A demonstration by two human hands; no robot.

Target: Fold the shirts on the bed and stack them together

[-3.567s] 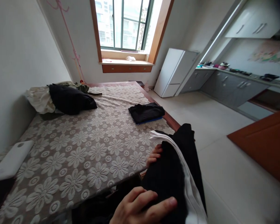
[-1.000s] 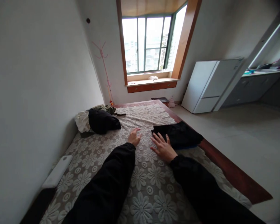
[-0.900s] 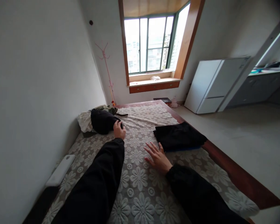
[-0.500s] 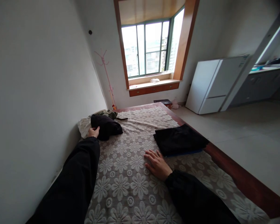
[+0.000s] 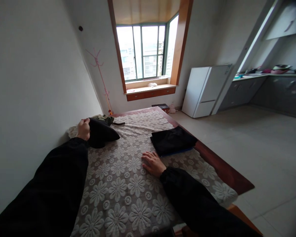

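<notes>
At the table's far left, my left hand (image 5: 84, 129) pinches the edge of a crumpled black garment (image 5: 101, 131) and holds that edge up. Behind it lies an olive-green cloth item (image 5: 106, 118) with a dark strap trailing right. My right hand (image 5: 153, 163) rests flat on the flowered lace tablecloth (image 5: 117, 189), fingers spread. Just beyond those fingers a folded black cloth (image 5: 174, 140) lies near the right edge, with a strip of blue showing under its front side. What kind of garment the left hand holds, I cannot tell.
A wall (image 5: 34, 82) borders the table on the left. The wooden table edge (image 5: 222, 168) runs along the right. Past the table stand a pink coat rack (image 5: 102, 79), a window sill (image 5: 143, 89) and a white fridge (image 5: 204, 90). Kitchen counters (image 5: 273, 89) are at the far right.
My left hand has raised the edge of the black garment off the heap. The right hand stays flat on the tablecloth. The whole view has swung to the right.
</notes>
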